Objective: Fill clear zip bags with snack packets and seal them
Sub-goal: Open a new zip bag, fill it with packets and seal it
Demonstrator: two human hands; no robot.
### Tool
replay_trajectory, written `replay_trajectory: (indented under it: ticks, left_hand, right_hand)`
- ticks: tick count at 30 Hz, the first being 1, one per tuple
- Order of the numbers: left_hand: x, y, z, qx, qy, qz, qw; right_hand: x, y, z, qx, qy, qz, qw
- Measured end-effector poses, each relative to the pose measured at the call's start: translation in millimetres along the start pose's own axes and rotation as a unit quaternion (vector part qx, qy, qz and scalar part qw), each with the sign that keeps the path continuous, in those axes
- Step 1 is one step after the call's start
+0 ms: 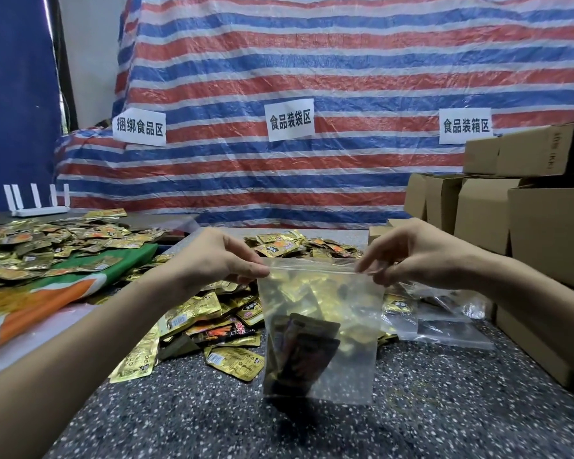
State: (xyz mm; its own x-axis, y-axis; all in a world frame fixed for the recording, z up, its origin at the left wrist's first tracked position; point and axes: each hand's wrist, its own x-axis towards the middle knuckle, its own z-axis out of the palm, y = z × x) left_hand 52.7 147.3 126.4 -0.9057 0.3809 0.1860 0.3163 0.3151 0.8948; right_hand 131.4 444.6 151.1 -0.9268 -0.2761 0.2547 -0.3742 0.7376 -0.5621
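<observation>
A clear zip bag (345,369) hangs upright above the speckled table, held by its top strip. My left hand (224,256) pinches the strip's left end and my right hand (415,253) pinches its right end. Inside the bag, dark snack packets (304,349) sit low on the left side. Whether the zip strip is pressed together I cannot tell. Behind the bag lies a heap of gold snack packets (209,326).
More gold packets (47,246) cover a green and orange cloth at left. Spare clear bags (444,323) lie at right, next to stacked cardboard boxes (544,226). A white router (37,203) stands at back left. A striped tarp with paper signs hangs behind.
</observation>
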Motion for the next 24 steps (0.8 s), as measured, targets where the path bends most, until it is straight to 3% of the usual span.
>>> replay_trajectory:
  ticks: [7,13,16,19,24]
  left_hand:
    - [1.4,-5.9,-1.2,-0.043,0.017,-0.024,0.999]
    - [2.3,-5.1,5.7,-0.054,0.02,-0.023,0.998]
    - [2.6,-4.2,10.7,-0.033,0.025,-0.004,0.999]
    - [1.9,-4.1,17.4,-0.008,0.037,0.025,0.999]
    - [-0.9,-0.5,32.2,0.02,0.051,0.057,0.997]
  right_hand:
    - [-0.8,5.8,-0.8,0.132,0.076,0.014,0.988]
    - [2.5,12.7,6.6,0.157,0.089,0.045,0.982]
    - [3.9,15.6,8.3,0.122,0.102,0.063,0.985]
    - [3.9,8.4,10.9,0.053,0.064,0.056,0.995]
    - [21.6,-24.7,35.1,-0.089,0.026,-0.043,0.995]
